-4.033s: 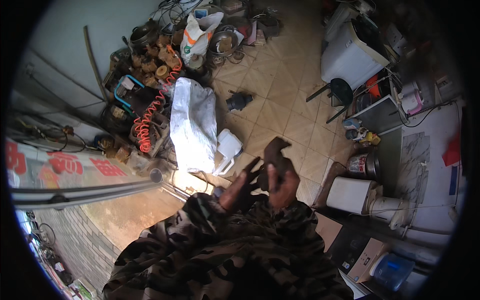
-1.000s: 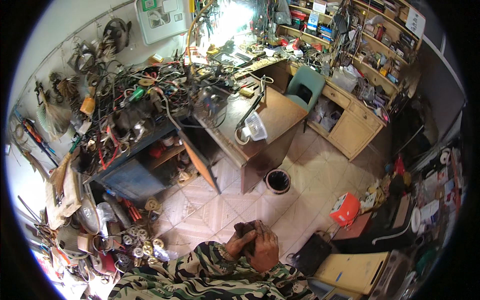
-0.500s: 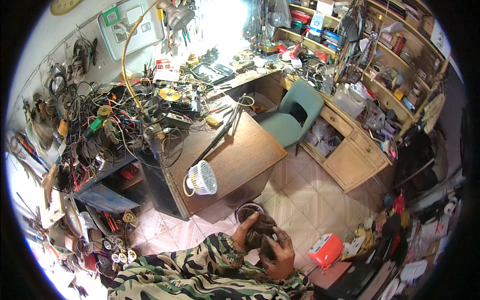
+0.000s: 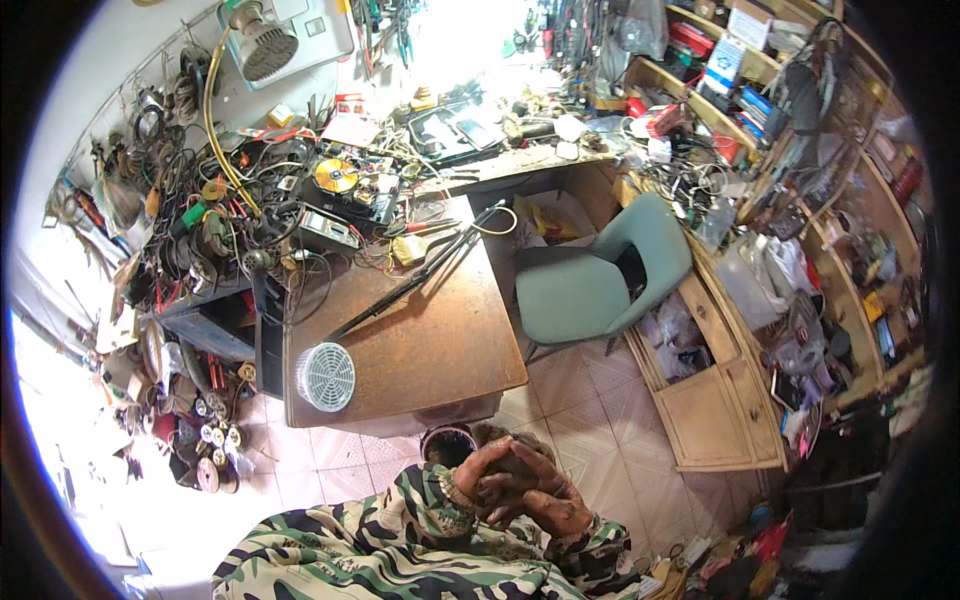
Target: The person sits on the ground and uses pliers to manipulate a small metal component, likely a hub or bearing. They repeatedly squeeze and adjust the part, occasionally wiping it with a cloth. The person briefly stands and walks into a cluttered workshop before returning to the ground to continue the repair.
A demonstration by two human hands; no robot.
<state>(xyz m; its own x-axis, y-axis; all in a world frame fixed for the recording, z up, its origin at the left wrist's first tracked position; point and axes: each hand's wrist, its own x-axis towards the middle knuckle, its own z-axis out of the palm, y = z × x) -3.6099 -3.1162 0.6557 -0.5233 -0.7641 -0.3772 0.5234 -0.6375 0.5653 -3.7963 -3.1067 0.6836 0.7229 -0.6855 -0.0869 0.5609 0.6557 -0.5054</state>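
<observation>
My left hand [image 4: 487, 470] and my right hand [image 4: 548, 503] are pressed together low in the middle of the view, fingers wrapped over each other. Both are dirty and come out of camouflage sleeves [image 4: 420, 520]. They close around a small dark lump [image 4: 503, 436] that peeks out above the fingers; most of it is hidden and I cannot tell what it is. A dark round bucket [image 4: 447, 446] stands on the tiled floor just beyond my left hand.
A brown wooden desk [image 4: 420, 340] carries a small white fan [image 4: 325, 377] and a long black rod. A green chair [image 4: 590, 285] stands to its right. A wire-strewn workbench [image 4: 330, 190] lies behind, a wooden cabinet [image 4: 720, 410] and packed shelves on the right.
The view has swung from a littered floor up to the workshop, and the desk and chair now lie closer. My hands have stayed clasped together throughout.
</observation>
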